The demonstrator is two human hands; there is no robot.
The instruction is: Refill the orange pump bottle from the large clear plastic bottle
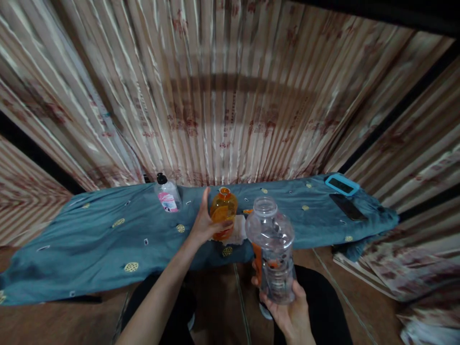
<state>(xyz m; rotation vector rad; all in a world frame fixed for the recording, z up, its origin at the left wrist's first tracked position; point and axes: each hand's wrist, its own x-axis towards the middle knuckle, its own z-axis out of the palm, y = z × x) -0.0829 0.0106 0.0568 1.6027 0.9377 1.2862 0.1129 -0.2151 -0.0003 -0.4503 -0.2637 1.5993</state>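
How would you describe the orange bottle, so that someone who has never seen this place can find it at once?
Look at the long blue-green cloth in front of the striped curtain. Near the middle of its front edge stands the orange bottle, open at the top, with the left hand around it. It alone has orange liquid: the bottle in the right hand is clear, and the pump bottle is pink-labelled.

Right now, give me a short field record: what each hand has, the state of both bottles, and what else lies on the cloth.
left hand: wrapped around orange plastic bottle, standing uncapped on teal cloth-covered table
right hand: holds clear empty plastic bottle upright, uncapped, in front of the table
behind: small clear pump bottle with pink label
far right: blue-cased phone, dark phone
under orange bottle: white cloth
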